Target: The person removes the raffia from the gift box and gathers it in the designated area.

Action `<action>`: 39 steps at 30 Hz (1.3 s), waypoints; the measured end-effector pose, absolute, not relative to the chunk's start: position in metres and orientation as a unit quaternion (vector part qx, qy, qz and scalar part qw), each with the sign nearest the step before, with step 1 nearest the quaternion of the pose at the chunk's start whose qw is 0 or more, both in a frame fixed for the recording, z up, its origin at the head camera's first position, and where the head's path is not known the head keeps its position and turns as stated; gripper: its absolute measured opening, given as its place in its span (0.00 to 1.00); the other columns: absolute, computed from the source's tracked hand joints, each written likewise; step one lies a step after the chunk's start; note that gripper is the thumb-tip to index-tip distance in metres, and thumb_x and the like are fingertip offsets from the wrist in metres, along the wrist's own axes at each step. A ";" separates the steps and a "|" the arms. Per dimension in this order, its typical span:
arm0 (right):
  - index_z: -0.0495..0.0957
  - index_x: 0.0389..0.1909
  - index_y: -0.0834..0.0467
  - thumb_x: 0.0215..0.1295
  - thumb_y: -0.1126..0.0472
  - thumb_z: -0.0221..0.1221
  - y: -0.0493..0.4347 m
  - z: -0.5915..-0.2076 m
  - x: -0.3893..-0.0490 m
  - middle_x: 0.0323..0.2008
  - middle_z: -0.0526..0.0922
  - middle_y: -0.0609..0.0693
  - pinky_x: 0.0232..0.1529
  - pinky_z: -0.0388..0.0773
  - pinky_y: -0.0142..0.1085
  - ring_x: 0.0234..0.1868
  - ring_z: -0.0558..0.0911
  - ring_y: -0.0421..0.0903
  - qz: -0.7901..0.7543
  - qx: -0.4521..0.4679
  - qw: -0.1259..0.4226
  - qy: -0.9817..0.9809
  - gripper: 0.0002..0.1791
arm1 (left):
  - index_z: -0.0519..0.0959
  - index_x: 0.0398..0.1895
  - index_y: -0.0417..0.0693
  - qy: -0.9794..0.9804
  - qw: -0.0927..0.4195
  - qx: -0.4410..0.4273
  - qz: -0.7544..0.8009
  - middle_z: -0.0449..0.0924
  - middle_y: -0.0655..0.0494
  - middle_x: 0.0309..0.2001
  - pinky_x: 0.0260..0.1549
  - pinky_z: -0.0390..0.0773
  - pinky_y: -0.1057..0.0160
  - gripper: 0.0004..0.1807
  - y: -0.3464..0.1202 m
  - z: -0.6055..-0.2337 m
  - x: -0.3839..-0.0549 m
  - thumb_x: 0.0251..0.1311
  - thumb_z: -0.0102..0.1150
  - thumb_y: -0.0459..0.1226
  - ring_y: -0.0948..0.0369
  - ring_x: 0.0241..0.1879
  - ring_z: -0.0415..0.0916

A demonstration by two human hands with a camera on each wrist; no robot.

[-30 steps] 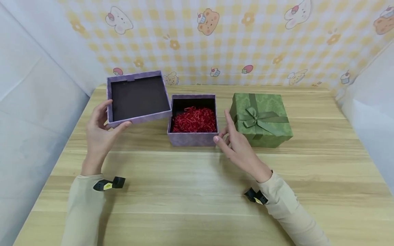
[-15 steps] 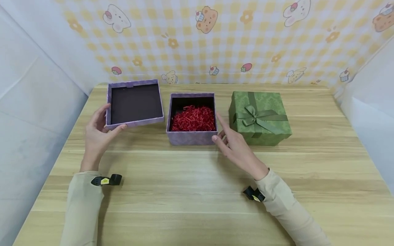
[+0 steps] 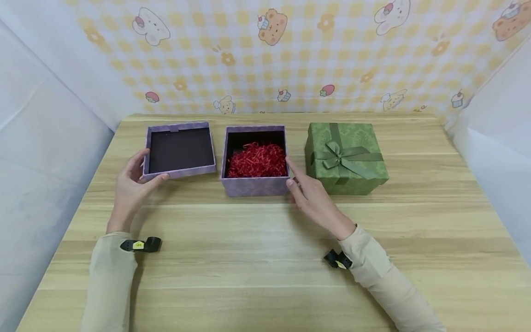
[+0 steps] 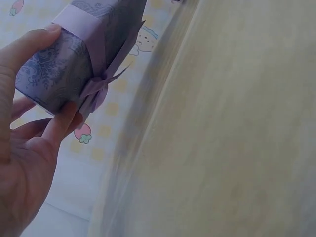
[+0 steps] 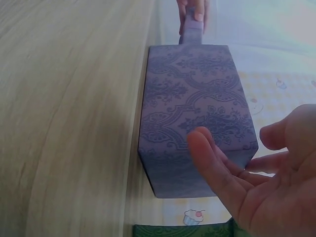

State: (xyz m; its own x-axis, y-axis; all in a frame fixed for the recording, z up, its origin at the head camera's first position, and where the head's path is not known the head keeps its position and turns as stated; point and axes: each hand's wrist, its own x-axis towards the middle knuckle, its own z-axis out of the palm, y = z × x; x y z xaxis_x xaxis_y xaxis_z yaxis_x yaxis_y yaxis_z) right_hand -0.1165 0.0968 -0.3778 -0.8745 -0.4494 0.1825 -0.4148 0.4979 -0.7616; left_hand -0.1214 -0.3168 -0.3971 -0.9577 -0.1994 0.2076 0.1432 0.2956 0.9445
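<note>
The left hand point(image 3: 132, 186) pinches the near left corner of a purple box lid point(image 3: 182, 147), whose dark inside faces up. In the left wrist view a purple ribbon bow point(image 4: 96, 89) shows on the outer face of that lid. Right of the lid stands the matching purple gift box point(image 3: 254, 186), uncovered, with red shredded paper point(image 3: 257, 161) inside. The right hand point(image 3: 311, 196) is at the box's right side, index finger extended along it and thumb by the near right corner. In the right wrist view its fingertips point(image 5: 200, 140) overlap the patterned box wall; firm contact is hard to tell.
A green gift box point(image 3: 348, 159) with a green ribbon bow stands right of the purple box, beyond the right hand. All stand toward the back of a wooden table point(image 3: 232, 258). Behind hangs a yellow checked cloth point(image 3: 249, 78); white sheets flank the sides.
The left hand has lowered the lid toward the table, left of the purple box, and a gap now separates them. The right hand's index finger has come down against the box's right side.
</note>
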 end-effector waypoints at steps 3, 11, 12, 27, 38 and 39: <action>0.50 0.72 0.57 0.74 0.59 0.42 0.096 -0.378 -0.118 0.20 0.77 0.52 0.24 0.75 0.33 0.20 0.78 0.44 -0.436 -0.249 0.011 0.865 0.27 | 0.66 0.66 0.44 -0.805 0.130 0.025 -0.578 0.63 0.43 0.65 0.44 0.70 0.77 0.40 -0.322 -0.401 -0.122 0.45 0.68 0.24 0.59 0.55 0.69; 0.53 0.71 0.57 0.74 0.59 0.42 0.096 -0.379 -0.120 0.23 0.78 0.53 0.26 0.74 0.34 0.21 0.79 0.46 -0.435 -0.250 0.000 0.865 0.27 | 0.67 0.65 0.50 -0.805 0.091 0.042 -0.585 0.62 0.48 0.66 0.47 0.68 0.78 0.40 -0.333 -0.413 -0.121 0.46 0.69 0.27 0.57 0.61 0.65; 0.52 0.71 0.58 0.74 0.58 0.42 0.096 -0.380 -0.119 0.23 0.78 0.52 0.26 0.74 0.35 0.21 0.79 0.45 -0.435 -0.251 0.000 0.865 0.27 | 0.67 0.66 0.50 -0.808 0.086 0.041 -0.582 0.62 0.49 0.66 0.48 0.67 0.78 0.40 -0.333 -0.413 -0.121 0.46 0.69 0.27 0.57 0.61 0.64; 0.50 0.72 0.57 0.73 0.58 0.45 0.098 -0.380 -0.118 0.19 0.78 0.50 0.24 0.72 0.34 0.17 0.73 0.37 -0.418 -0.259 -0.006 0.871 0.29 | 0.56 0.69 0.51 -0.863 -0.039 0.015 -0.504 0.50 0.45 0.70 0.57 0.61 0.71 0.43 -0.341 -0.413 -0.122 0.51 0.68 0.34 0.44 0.66 0.52; 0.52 0.72 0.56 0.74 0.55 0.42 0.099 -0.378 -0.120 0.18 0.77 0.49 0.21 0.71 0.35 0.15 0.71 0.38 -0.410 -0.249 -0.003 0.877 0.28 | 0.42 0.72 0.48 -0.860 -0.073 -0.020 -0.504 0.43 0.43 0.72 0.59 0.57 0.73 0.50 -0.343 -0.404 -0.123 0.53 0.65 0.31 0.47 0.68 0.46; 0.52 0.71 0.56 0.74 0.55 0.42 0.099 -0.378 -0.121 0.19 0.77 0.50 0.21 0.71 0.35 0.15 0.71 0.39 -0.410 -0.249 -0.004 0.878 0.28 | 0.39 0.73 0.52 -0.860 -0.080 -0.019 -0.504 0.40 0.44 0.73 0.60 0.55 0.71 0.51 -0.343 -0.400 -0.122 0.55 0.64 0.32 0.48 0.69 0.43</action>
State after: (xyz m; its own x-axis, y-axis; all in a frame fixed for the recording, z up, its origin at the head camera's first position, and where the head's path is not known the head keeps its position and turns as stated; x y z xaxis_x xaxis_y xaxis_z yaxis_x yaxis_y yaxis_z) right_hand -0.1208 0.0989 -0.3778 -0.8760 -0.4339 0.2106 -0.4401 0.5402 -0.7173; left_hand -0.1224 -0.3428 -0.4001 -0.9866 0.1126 -0.1185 -0.0485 0.4904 0.8701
